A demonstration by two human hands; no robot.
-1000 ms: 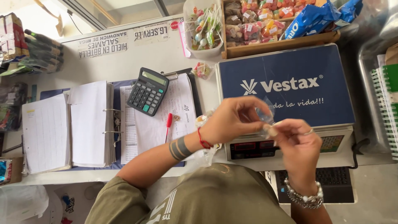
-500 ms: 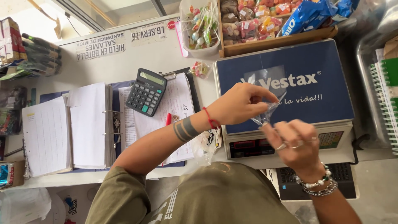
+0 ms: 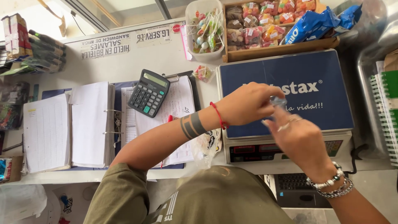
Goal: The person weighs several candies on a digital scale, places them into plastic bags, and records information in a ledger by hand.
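My left hand [image 3: 248, 103], with a red string bracelet and a dark band on the forearm, is held over the blue platform of a counter scale [image 3: 331, 79]. Its fingertips pinch a small clear plastic piece [image 3: 278, 101]. My right hand [image 3: 299, 140], wearing rings and beaded bracelets, is just below and to the right. Its blurred fingers reach up to the same piece, and I cannot make out their grip. A crumpled clear plastic bag [image 3: 205, 146] hangs under my left forearm at the counter's edge.
A calculator [image 3: 148, 92] lies on a clipboard of papers [image 3: 179, 99] beside a red pen [image 3: 169, 119] and an open ring binder [image 3: 70, 124]. Behind the scale are a candy tub [image 3: 205, 29], a wooden tray of sweets [image 3: 273, 50] and a blue biscuit pack [image 3: 307, 25]. A green spiral notebook [image 3: 386, 103] lies right.
My left hand has risen from the scale's front edge to above its blue platform with the clear piece. My right hand has followed it upward and is blurred.
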